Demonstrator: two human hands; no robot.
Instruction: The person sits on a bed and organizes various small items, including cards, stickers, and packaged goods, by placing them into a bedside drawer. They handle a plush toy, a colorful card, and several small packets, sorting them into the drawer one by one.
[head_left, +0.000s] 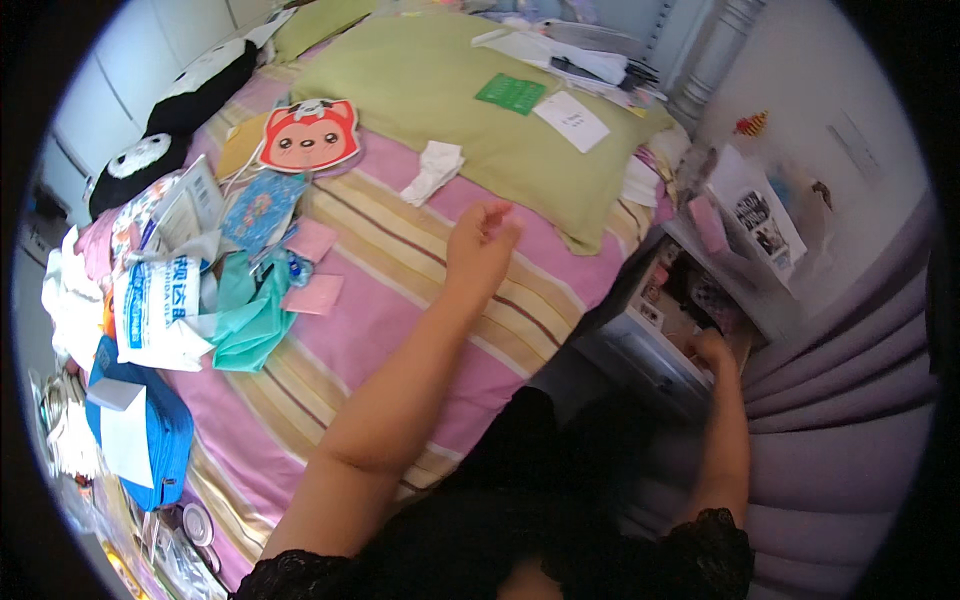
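My left hand hovers over the striped bed, fingers loosely curled with gaps between them and nothing seen in them. Just beyond it a crumpled white tissue lies beside a large green pillow. To the right, my right hand reaches into a pulled-out drawer of a bedside cabinet. Its fingers point down among small items and are partly hidden, so whether they grip anything is unclear. Inside the drawer lie a small picture card and dark things that I cannot make out.
Papers and a pink packet sit on the cabinet top, beside a grey curtain. A green packet and a white card rest on the pillow. Leftward are a red cartoon-face item, plastic bags and a blue case.
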